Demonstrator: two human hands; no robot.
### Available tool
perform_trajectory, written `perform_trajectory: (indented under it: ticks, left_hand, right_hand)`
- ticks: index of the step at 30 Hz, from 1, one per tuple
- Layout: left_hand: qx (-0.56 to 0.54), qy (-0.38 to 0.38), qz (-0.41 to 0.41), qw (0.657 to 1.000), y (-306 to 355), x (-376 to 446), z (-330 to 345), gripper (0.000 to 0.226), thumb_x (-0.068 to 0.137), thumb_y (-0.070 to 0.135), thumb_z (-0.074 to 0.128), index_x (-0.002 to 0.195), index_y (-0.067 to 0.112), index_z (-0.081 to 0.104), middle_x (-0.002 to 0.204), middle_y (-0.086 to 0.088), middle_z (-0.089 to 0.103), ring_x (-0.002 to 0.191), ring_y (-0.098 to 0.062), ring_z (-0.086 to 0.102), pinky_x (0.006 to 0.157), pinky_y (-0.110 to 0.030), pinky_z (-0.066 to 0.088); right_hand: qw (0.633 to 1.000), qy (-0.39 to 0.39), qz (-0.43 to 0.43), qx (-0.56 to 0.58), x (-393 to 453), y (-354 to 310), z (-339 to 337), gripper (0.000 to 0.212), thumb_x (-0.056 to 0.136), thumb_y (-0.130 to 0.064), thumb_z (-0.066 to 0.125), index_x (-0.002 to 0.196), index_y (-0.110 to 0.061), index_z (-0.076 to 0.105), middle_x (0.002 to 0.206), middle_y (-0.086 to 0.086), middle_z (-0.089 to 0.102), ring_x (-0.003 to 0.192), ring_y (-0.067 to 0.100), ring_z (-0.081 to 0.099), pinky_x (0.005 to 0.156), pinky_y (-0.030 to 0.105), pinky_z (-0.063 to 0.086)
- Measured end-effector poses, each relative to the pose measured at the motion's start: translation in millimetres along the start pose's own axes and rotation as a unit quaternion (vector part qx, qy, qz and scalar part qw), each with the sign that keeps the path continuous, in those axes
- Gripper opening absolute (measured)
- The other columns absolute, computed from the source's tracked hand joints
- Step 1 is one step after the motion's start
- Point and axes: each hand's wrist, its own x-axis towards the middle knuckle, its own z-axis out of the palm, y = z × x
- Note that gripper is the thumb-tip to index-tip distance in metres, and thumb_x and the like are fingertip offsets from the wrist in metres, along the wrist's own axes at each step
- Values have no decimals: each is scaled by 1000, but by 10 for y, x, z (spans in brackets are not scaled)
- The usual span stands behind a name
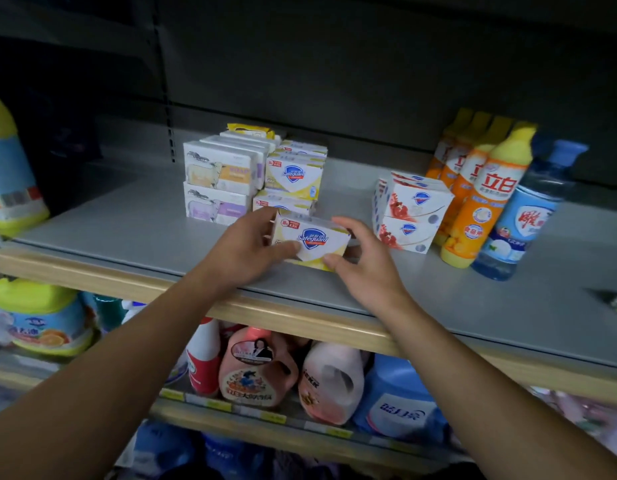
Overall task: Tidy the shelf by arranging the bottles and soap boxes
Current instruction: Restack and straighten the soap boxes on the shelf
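Both hands (251, 247) (362, 268) pinch glossy rectangular soap box (312, 242).

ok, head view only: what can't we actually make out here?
- Yellow Safeguard box: whether it rests on the shelf; left hand and right hand cover its ends.
- Soap rows behind the sheep-print boxes: count hidden by the front boxes.
- Big bottle at left: cut off by the frame edge.
- Blue-capped bottle: label blurred.
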Motion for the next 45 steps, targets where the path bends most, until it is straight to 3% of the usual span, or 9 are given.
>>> perform_trajectory:
  ticks: [7, 10, 15, 18, 23, 30, 35, 38, 45]
  left_hand:
    - [-235, 67, -70, 967, -27, 27, 193, 39, 87, 10, 68, 123, 2, 58, 110, -19, 71, 89, -29, 71, 67, -37, 61]
    - [-248, 78, -82, 962, -58, 31, 173, 43, 87, 17, 69, 125, 4, 56, 111, -16, 71, 87, -26, 71, 62, -33, 59]
    - [-230, 59, -47, 970, -72, 30, 163, 18, 84, 32, 69, 96, 18, 67, 83, -8, 69, 58, -25, 66, 54, -29, 56]
    - [-232, 63, -50, 969, -72, 34, 150, 20, 84, 37, 65, 86, 17, 65, 71, -12, 67, 55, -24, 63, 53, -28, 53]
    - [-186, 88, -51, 977, -71, 18, 170, 59, 79, 63, 58, 93, 6, 67, 57, -14, 59, 50, -25, 55, 50, -28, 45]
    - [-95, 104, -55, 989, -57, -6, 179, 79, 77, 73, 49, 97, -2, 61, 55, -15, 60, 46, -21, 53, 45, -27, 43]
    - [-136, 89, -52, 985, -93, 20, 158, 53, 79, 70, 51, 90, 21, 68, 58, -14, 60, 46, -22, 51, 44, -28, 39]
    - [-180, 73, -48, 980, -97, 27, 165, 35, 79, 62, 58, 83, 30, 71, 76, -12, 68, 51, -23, 56, 46, -27, 46]
    - [-199, 27, -3, 980, -128, -4, 142, 45, 90, 11, 65, 132, 20, 53, 97, -13, 68, 52, -22, 60, 49, -26, 50]
  right_hand:
    - [997, -42, -12, 60, -57, 57, -24, 90, 76, 4, 74, 145, -35, 33, 146, -3, 36, 116, 12, 60, 84, 26, 56]
    - [997, -59, -13, 52, -24, 119, -38, 79, 81, 3, 70, 144, -33, 38, 143, 1, 47, 124, 23, 56, 98, 43, 52]
    - [995, -31, 32, 92, -23, 150, -63, 53, 80, -18, 75, 125, -37, 55, 116, -9, 64, 104, 17, 64, 98, 39, 51]
    - [989, -26, 65, 133, -21, 104, -58, 26, 78, -41, 69, 97, -23, 66, 82, -5, 67, 76, 13, 65, 75, 33, 56]
    - [977, 10, 148, 151, 9, 47, -77, 64, 65, -73, 48, 71, -14, 71, 62, 9, 69, 48, 16, 62, 41, 22, 43]
    - [973, 10, 179, 146, 61, 50, -75, 66, 68, -80, 36, 70, -27, 75, 60, 10, 68, 41, 16, 57, 36, 19, 36]
    - [977, 17, 119, 175, 18, 86, -90, 34, 67, -59, 58, 84, -33, 74, 85, -5, 72, 45, 16, 57, 41, 21, 40]
    - [991, -4, 54, 122, -20, 142, -78, 46, 66, -37, 71, 111, -43, 63, 104, -17, 67, 83, 12, 70, 69, 31, 56]
    - [995, 40, 59, 67, 2, 196, -68, 49, 89, -31, 67, 135, -31, 51, 126, -12, 58, 110, 12, 63, 96, 45, 52]
